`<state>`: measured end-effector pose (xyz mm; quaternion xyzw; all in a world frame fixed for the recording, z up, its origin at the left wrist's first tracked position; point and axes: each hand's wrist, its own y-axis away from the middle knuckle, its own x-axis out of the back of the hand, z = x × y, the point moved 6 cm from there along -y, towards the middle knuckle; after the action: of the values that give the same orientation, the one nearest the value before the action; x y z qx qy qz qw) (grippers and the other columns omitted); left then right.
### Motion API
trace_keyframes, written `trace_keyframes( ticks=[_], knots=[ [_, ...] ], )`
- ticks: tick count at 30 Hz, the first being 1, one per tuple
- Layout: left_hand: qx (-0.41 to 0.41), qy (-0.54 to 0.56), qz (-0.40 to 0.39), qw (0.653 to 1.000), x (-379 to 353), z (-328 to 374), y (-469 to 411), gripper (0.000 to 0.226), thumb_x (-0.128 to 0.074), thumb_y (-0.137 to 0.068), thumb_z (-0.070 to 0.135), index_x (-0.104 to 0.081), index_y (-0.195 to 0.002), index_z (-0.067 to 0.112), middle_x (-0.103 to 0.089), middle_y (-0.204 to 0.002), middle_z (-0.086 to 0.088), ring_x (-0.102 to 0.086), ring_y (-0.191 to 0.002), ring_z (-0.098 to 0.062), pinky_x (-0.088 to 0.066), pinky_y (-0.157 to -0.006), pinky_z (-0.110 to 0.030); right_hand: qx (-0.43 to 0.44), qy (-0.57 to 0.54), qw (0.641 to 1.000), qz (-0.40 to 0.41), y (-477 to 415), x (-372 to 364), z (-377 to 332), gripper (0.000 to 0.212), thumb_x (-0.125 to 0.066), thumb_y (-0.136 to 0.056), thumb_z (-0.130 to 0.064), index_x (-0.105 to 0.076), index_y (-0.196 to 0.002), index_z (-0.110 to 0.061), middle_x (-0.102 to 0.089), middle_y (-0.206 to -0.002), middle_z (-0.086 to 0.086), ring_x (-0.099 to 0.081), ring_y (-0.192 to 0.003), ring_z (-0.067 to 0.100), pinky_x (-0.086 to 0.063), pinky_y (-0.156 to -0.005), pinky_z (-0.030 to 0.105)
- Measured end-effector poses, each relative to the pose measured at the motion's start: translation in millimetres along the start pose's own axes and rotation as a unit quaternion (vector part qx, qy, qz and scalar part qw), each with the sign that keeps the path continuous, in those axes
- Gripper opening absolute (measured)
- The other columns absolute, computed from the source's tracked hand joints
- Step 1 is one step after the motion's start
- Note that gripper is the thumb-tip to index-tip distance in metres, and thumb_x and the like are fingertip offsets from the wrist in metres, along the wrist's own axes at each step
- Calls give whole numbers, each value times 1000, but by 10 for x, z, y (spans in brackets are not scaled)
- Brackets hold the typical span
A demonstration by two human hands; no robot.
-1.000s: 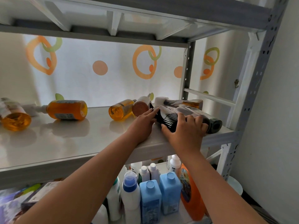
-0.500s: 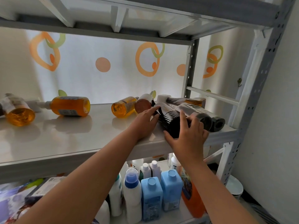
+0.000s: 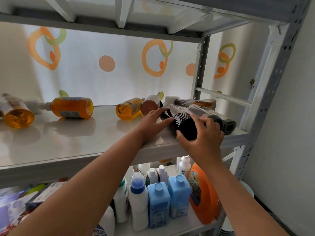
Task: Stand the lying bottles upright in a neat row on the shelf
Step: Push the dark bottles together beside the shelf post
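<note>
**shelfnoob:** why grab the black bottle (image 3: 183, 124) with both hands?

**tidy_k:** Probably to tip it up. The right hand (image 3: 203, 138) has its fingers clamped round the ribbed base; the left hand (image 3: 151, 121) rests flat against its side, fingers spread. It's glossy, dark, lying at the shelf's (image 3: 68, 142) front right corner, base facing out.
</note>
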<state>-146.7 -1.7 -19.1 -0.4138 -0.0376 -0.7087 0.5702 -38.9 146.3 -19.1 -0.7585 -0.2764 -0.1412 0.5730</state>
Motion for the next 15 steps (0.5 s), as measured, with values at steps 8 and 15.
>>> trace_keyframes(
  ticks=[8, 15],
  knots=[
    [1, 8, -27, 1000, -25, 42, 30, 56, -53, -88, 52, -36, -139, 38, -32, -151, 1, -33, -136, -18, -26, -102, -27, 1, 14, 996, 83, 16, 63, 278, 42, -50, -80, -24, -59, -120, -12, -51, -128, 18, -43, -122, 37, -37, -97, 49],
    [9, 9, -11, 1000, -4, 28, 36, 57, -57, -83, 55, -41, -135, 38, -46, -142, 0, -41, -130, -17, -30, -98, -26, 19, -20, 997, 70, -138, 67, 320, 39, -51, -78, -17, -60, -114, -7, -56, -119, 16, -48, -117, 35, -39, -100, 50]
  ],
)
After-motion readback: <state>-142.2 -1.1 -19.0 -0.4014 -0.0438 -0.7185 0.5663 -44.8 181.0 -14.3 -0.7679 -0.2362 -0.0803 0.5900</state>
